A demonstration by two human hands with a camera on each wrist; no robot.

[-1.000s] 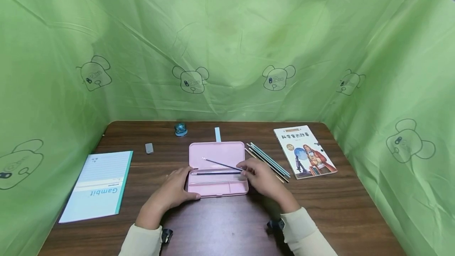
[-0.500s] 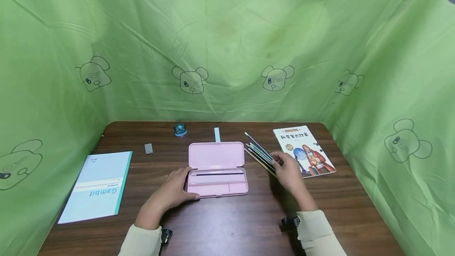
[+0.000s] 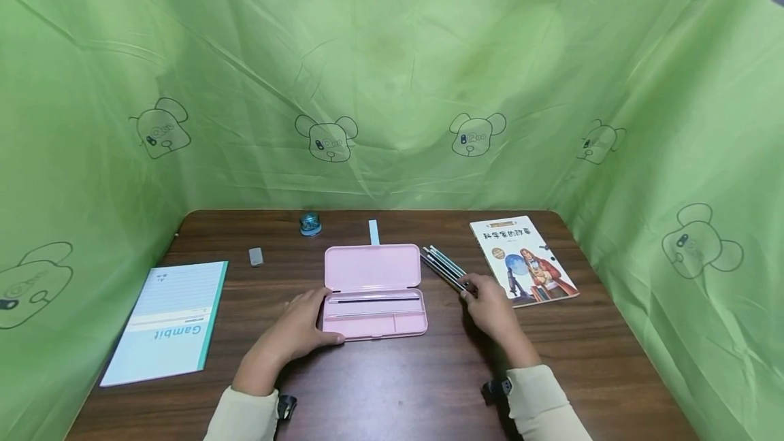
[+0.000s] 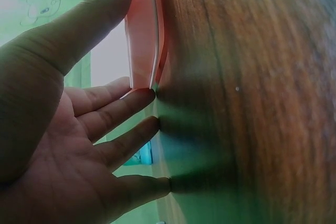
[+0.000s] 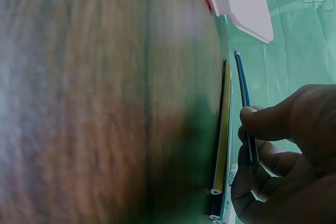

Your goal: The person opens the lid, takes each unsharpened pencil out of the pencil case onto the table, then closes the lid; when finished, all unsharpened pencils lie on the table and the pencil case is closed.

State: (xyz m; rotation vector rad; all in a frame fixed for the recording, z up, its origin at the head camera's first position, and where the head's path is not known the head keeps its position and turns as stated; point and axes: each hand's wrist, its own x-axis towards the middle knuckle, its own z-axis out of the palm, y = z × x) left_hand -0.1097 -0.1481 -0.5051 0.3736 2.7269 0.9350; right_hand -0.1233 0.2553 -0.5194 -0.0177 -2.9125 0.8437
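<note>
The pink pencil case lies open on the table, one dark pencil in its back compartment. My left hand holds the case's left end, thumb at the front and fingers behind. In the left wrist view, the thumb and two fingertips touch the case. To the right of the case, my right hand pinches a dark pencil between thumb and fingers. That pencil is close over several pencils lying side by side; in the right wrist view a yellow pencil shows among them.
A picture book lies just beyond the right hand. A notebook is at the left, with a grey eraser nearby. Behind the case are a blue sharpener and a light blue strip. Green fabric surrounds the table.
My right hand has carried the pencil from over the case rightward to the other pencils, then lowered it. The left hand stays at the case.
</note>
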